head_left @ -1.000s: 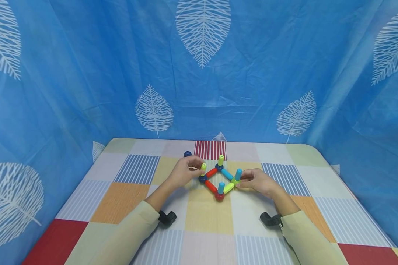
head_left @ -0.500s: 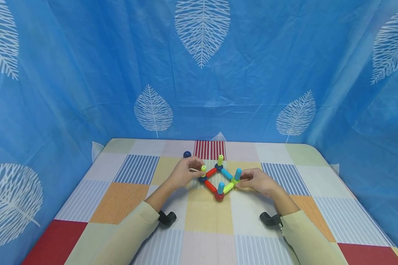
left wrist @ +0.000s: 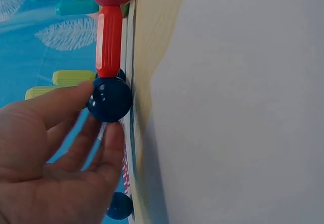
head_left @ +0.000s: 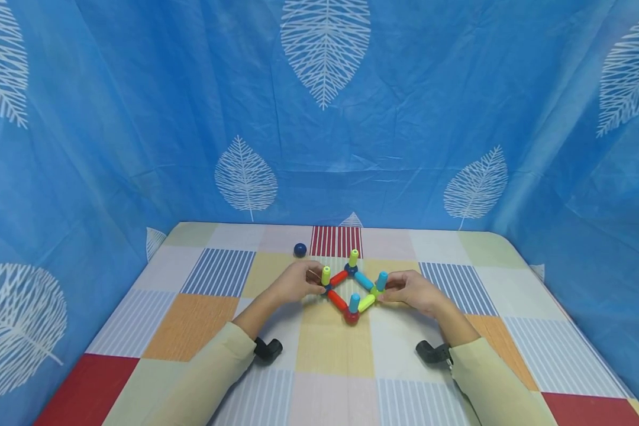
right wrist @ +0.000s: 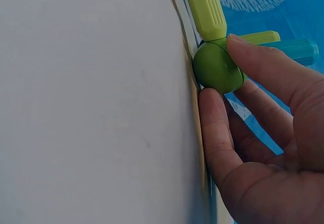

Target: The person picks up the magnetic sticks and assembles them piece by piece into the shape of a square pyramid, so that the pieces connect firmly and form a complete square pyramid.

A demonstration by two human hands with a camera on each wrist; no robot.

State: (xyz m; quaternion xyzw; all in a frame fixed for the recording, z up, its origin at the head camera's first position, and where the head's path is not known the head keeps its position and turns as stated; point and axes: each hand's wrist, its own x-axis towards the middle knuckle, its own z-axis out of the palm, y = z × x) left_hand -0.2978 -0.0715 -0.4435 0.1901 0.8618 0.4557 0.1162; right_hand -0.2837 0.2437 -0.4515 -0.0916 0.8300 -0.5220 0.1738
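A four-sided frame of coloured toy rods and balls lies on the table, with a short rod standing up at each corner. My left hand (head_left: 297, 281) holds the dark blue ball (left wrist: 110, 100) at the left corner between thumb and fingers. From this ball rises a yellow-green rod (head_left: 326, 276), and a red rod (left wrist: 109, 42) joins it to the red ball (head_left: 352, 318) at the near corner. On the right, my right hand (head_left: 415, 291) pinches the green ball (right wrist: 217, 68), which bears an upright blue rod (head_left: 381, 281). Another blue ball (head_left: 351, 269) forms the far corner.
A loose dark blue ball (head_left: 300, 249) lies on the patchwork tablecloth (head_left: 335, 355), just beyond my left hand. Blue curtains (head_left: 319, 165) with white leaf prints enclose the table's back and sides. A black wrist camera (head_left: 268, 350) sits below the left wrist.
My left hand has slid slightly lower, its fingers going from the upright yellow-green rod to the blue ball beneath. More of the loose ball shows behind it. My right hand stays in place.
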